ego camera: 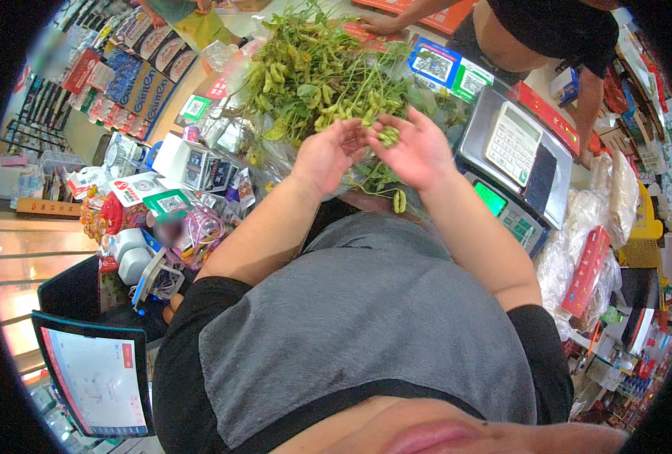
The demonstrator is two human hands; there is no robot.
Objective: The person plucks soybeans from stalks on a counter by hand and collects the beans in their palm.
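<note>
A large heap of leafy soybean plants (313, 74) with green pods lies in front of me, partly on clear plastic. My right hand (418, 153) is palm up over its near edge and holds several loose soybean pods (389, 136) against its curled fingers. Close beside it, my left hand (330, 156) faces inward with its fingers bent and somewhat apart; I see nothing in it. The fingertips of both hands are near each other, and whether they touch is unclear. Below my right hand, a pod pair (399, 201) hangs on a thin stem.
At right stand a digital scale (472, 136) and, on it, a calculator (515, 144). Plastic bags (574, 227) lie beyond. Boxes (185, 162), cables (200, 232) and a monitor (95, 374) are at left. Across the heap, another person's hand (381, 24) rests near the plants.
</note>
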